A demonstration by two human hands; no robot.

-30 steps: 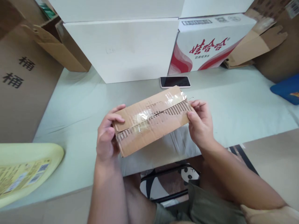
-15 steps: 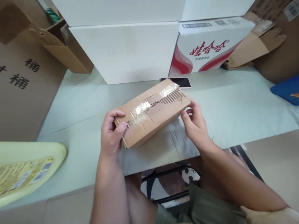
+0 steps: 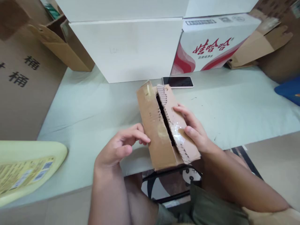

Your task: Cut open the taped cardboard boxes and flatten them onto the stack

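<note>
Table [image 3: 239,100], pale green cover. Back edge: white box [image 3: 124,50] and red-and-white box [image 3: 211,47] side by side, walling off the far side; phone [image 3: 179,82] lies flat, screen dark, just in front of where they meet. Back left corner: open brown box [image 3: 67,53]. Left edge: large brown carton [image 3: 21,106], black characters. Front left corner: pale yellow container [image 3: 32,153], labelled. Right edge: blue object [image 3: 289,90], cut off by view. Below front edge: panda-printed item [image 3: 168,186], partly hidden.

Small carton [image 3: 152,122] at middle of front edge, near end overlapping that edge; cannot tell whether it touches the table. Far end near the phone. Plain brown card, shiny tape, dark lengthwise gap between two flaps, torn edges baring corrugation. Right hand [image 3: 195,132] grips its right side. Left hand [image 3: 117,148] loosely spread, fingertips against its left side, thumb clear.
</note>
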